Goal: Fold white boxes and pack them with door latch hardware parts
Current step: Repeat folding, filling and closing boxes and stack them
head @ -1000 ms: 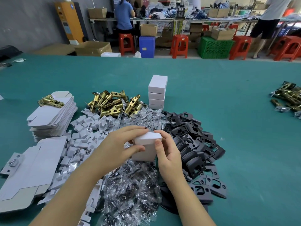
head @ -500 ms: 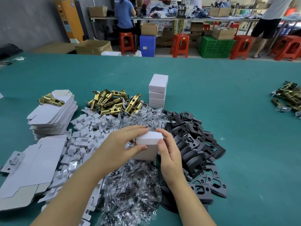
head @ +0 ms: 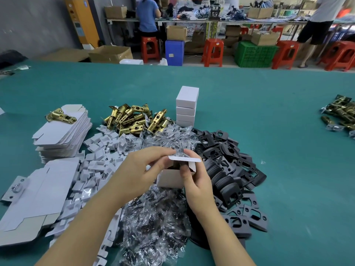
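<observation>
I hold a small white box (head: pixel 170 178) between both hands over the heap of parts. Its lid flap (head: pixel 184 159) stands lifted and something dark shows inside. My left hand (head: pixel 140 169) grips the box's left side, fingertips on the flap. My right hand (head: pixel 196 181) holds the right end, thumb at the opening. Behind lie brass latches (head: pixel 132 120), a stack of closed white boxes (head: pixel 186 106), black strike plates (head: pixel 228 166), bagged screws (head: pixel 153 223), white card inserts (head: pixel 99 150) and flat box blanks (head: pixel 61 135).
More flat blanks (head: pixel 36 194) and a silver plate (head: pixel 15 187) lie at the near left. Another pile of brass latches (head: pixel 342 116) sits at the far right of the green table (head: pixel 288 131). Beyond the table stand stools, crates, cartons and two people.
The box was closed between my hands earlier; now its lid flap is lifted open and the inside shows. Both hands have shifted slightly on the box.
</observation>
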A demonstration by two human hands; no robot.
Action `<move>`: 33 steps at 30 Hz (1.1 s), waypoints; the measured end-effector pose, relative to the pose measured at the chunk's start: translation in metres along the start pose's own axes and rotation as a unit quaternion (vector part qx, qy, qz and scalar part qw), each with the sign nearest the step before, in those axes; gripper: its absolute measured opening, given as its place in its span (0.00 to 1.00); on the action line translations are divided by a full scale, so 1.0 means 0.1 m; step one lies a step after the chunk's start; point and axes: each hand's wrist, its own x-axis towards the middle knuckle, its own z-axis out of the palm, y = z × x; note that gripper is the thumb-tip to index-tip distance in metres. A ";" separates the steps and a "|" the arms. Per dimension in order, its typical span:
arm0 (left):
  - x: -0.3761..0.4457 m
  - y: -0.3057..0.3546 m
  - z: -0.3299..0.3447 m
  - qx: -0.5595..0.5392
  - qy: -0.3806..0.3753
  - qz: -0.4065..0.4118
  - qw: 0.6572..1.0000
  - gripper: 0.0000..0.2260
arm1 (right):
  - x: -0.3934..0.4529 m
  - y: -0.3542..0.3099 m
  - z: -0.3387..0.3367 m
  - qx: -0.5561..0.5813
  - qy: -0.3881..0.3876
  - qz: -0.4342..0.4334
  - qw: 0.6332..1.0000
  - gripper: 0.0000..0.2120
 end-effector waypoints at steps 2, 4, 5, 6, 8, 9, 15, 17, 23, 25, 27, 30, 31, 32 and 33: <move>0.00 0.00 0.00 -0.010 -0.006 -0.006 1.000 0.13 | 0.00 0.02 0.00 -0.003 -0.011 0.010 1.000 0.24; -0.02 0.01 -0.02 -0.027 -0.034 -0.009 0.999 0.16 | 0.01 0.05 -0.01 0.001 -0.022 0.020 1.000 0.29; -0.03 0.02 -0.03 -0.039 -0.048 -0.013 0.998 0.17 | 0.01 0.06 0.00 0.005 -0.027 0.024 0.999 0.31; -0.03 0.04 -0.03 -0.052 -0.055 -0.020 0.997 0.16 | 0.01 0.06 0.00 0.008 -0.032 0.027 0.999 0.31; -0.01 0.06 -0.02 -0.070 -0.044 -0.037 0.996 0.13 | 0.01 0.06 0.02 0.004 -0.039 0.030 0.999 0.31; 0.01 0.06 -0.01 -0.069 -0.035 -0.043 0.996 0.10 | 0.01 0.06 0.02 -0.003 -0.041 0.030 0.999 0.30; 0.05 0.06 -0.01 -0.048 -0.044 -0.043 0.997 0.12 | 0.00 0.03 0.01 0.007 -0.053 0.027 0.998 0.29; 0.05 0.04 -0.03 -0.040 -0.049 -0.038 0.997 0.14 | -0.02 0.04 0.00 0.024 -0.057 0.027 0.998 0.29; 0.05 -0.02 -0.07 -0.056 -0.049 -0.039 0.996 0.21 | -0.02 0.09 -0.03 0.081 -0.070 0.034 0.994 0.26; 0.04 -0.02 -0.08 -0.069 -0.046 -0.039 0.996 0.22 | -0.01 0.08 -0.02 0.078 -0.063 0.039 0.994 0.27; 0.04 -0.03 -0.08 -0.070 -0.049 -0.034 0.996 0.22 | -0.01 0.08 -0.02 0.069 -0.059 0.041 0.995 0.30; 0.04 -0.03 -0.09 -0.072 -0.059 -0.021 0.995 0.21 | 0.00 0.07 -0.02 0.058 -0.056 0.038 0.996 0.27; 0.03 -0.04 -0.09 -0.072 -0.061 -0.019 0.995 0.21 | 0.01 0.06 -0.03 0.060 -0.056 0.037 0.996 0.25; 0.03 -0.04 -0.09 -0.075 -0.062 -0.019 0.995 0.22 | 0.01 0.06 -0.03 0.064 -0.057 0.036 0.996 0.23; 0.02 -0.04 -0.10 -0.077 -0.065 -0.021 0.995 0.22 | 0.01 0.05 -0.03 0.067 -0.059 0.035 0.995 0.21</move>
